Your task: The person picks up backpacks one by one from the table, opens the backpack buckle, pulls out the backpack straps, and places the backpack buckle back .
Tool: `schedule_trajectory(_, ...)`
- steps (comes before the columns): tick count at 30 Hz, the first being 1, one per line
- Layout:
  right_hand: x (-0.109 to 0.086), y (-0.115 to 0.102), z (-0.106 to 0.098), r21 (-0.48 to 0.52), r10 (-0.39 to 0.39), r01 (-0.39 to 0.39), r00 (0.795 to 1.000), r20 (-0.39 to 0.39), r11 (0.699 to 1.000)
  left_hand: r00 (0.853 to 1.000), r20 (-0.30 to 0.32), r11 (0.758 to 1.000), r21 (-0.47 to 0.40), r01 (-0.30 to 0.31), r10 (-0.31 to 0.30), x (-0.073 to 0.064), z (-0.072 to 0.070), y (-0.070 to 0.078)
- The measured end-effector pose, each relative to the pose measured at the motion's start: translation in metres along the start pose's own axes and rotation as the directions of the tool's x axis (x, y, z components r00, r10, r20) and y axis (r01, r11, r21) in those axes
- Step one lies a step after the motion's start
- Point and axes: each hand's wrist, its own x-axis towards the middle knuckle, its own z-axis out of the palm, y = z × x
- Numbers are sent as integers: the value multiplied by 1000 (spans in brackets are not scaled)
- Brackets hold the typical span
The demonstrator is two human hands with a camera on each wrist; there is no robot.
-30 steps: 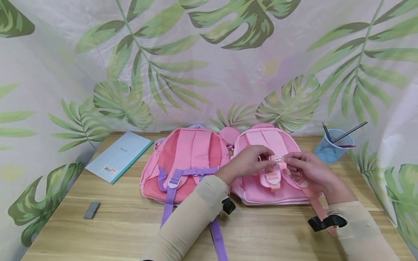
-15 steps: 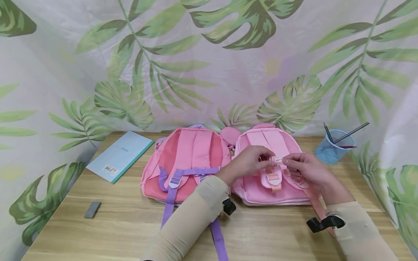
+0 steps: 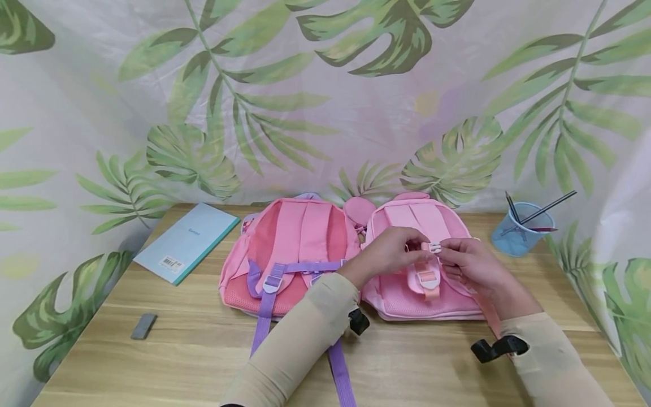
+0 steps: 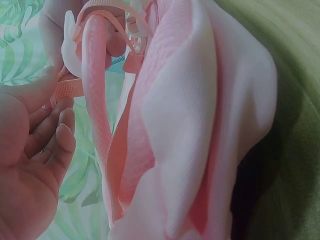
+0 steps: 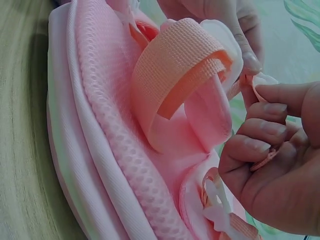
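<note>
While a notebook [image 3: 188, 240] lies near the bench's [image 3: 203, 362] back left corner and a purple-strapped bag [image 3: 292, 234] follows, the left hand [image 3: 389, 251] pinches the orange strap [image 4: 70, 88] of a white buckle [image 3: 434, 247], lengthwise between both hands over a pink bag [image 3: 399, 297]; the right hand [image 3: 473, 263], equally near, pinches its other end; a cup [image 3: 515, 243] stands near the back right corner.

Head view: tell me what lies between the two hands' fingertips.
A small white buckle shows between the left hand and the right hand in the head view, in front of the lighter pink backpack.
</note>
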Motion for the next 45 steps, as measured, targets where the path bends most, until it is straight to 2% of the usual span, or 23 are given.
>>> schedule_trajectory(5,-3,0,-7,-66,24,-23,1000,11,998,1000,-8,1000,6,1,-1,-1,0,0)
schedule_trajectory(9,-9,-3,-15,-99,42,-35,997,65,995,1000,-7,1000,-4,4,-4,-1,1,0)
schedule_trajectory(13,-13,-6,-19,-60,47,-41,993,105,997,1000,-5,1000,-23,17,-17,0,1,0)
schedule_trajectory(17,-12,-6,-16,-16,49,-48,994,94,999,1000,-6,999,-35,22,-23,0,1,0)
schedule_trajectory(25,-7,-1,-8,69,26,-30,997,67,997,1000,-1,999,-39,-7,7,1,3,-3)
schedule_trajectory(31,-5,1,-6,150,-8,-8,994,107,989,1000,14,999,-38,-19,19,0,4,-2)
schedule_trajectory(35,-5,1,-5,161,-3,-16,993,117,987,1000,11,999,-30,-23,24,0,4,-1)
schedule_trajectory(39,-4,0,-3,140,56,-68,995,89,988,1000,4,1000,21,-6,6,0,3,0)
schedule_trajectory(42,-4,-2,-2,41,95,-97,994,51,994,1000,13,998,57,6,-7,1,4,2)
schedule_trajectory(45,-4,-3,0,-65,77,-76,997,27,995,999,31,997,74,11,-13,2,5,3)
